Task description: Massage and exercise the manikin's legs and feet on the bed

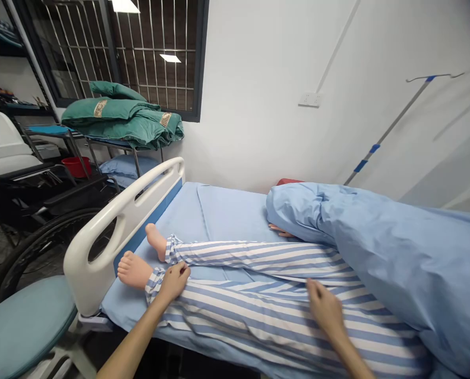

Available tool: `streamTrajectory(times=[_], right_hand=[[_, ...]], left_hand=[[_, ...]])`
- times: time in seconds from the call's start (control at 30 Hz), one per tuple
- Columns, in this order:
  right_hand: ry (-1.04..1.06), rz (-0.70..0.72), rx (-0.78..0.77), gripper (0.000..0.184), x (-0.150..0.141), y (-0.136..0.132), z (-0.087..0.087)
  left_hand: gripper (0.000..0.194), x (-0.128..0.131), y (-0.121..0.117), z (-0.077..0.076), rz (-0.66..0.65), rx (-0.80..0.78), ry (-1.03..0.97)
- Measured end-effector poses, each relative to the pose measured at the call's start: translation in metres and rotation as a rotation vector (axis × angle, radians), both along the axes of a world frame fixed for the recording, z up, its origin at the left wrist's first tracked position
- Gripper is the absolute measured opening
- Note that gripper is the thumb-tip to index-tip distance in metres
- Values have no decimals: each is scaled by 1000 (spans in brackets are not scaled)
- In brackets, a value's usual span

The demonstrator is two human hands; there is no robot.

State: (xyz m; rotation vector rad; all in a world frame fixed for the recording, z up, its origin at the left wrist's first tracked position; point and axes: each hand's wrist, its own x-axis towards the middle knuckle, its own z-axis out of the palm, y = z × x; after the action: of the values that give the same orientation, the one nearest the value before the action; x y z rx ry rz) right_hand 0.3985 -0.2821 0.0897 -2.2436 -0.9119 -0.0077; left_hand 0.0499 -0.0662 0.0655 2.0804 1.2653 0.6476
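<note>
A figure in blue-and-white striped trousers (258,300) lies on a hospital bed (219,210), bare feet (134,268) toward the white footboard (112,221). My left hand (174,281) is closed, pinching the trouser cuff at the near ankle. My right hand (323,308) rests flat on the striped leg near the knee, fingers stretched out. A light blue blanket (377,237) is folded back over the upper body. A hand of the figure (280,230) peeks out from under the blanket edge.
A wheelchair (41,221) and a round blue stool (21,321) stand left of the footboard. Folded green blankets (120,118) lie on a rack by the barred window (140,47). An IV pole (392,123) leans along the white wall.
</note>
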Motion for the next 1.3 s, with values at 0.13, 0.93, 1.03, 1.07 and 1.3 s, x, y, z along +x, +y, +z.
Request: streamTrajectory(times=[0.13,0.93,1.03,1.07,1.3], right_hand=[[187,367,258,41,-138,84,-4],[322,470,375,45,-291,186,-34],[381,463,405,42,-289,186,-36],[403,454,416,42,-289,186,-37],[434,398,414,40,-288,194,-35]], left_hand=[[33,-10,9,0,101,-7,-173],[37,-16,18,14,149,149,-146],[36,-12,12,1,180,121,-160],[36,-11,9,-6,179,139,-106],[36,-10,3,-21,165,171,93]])
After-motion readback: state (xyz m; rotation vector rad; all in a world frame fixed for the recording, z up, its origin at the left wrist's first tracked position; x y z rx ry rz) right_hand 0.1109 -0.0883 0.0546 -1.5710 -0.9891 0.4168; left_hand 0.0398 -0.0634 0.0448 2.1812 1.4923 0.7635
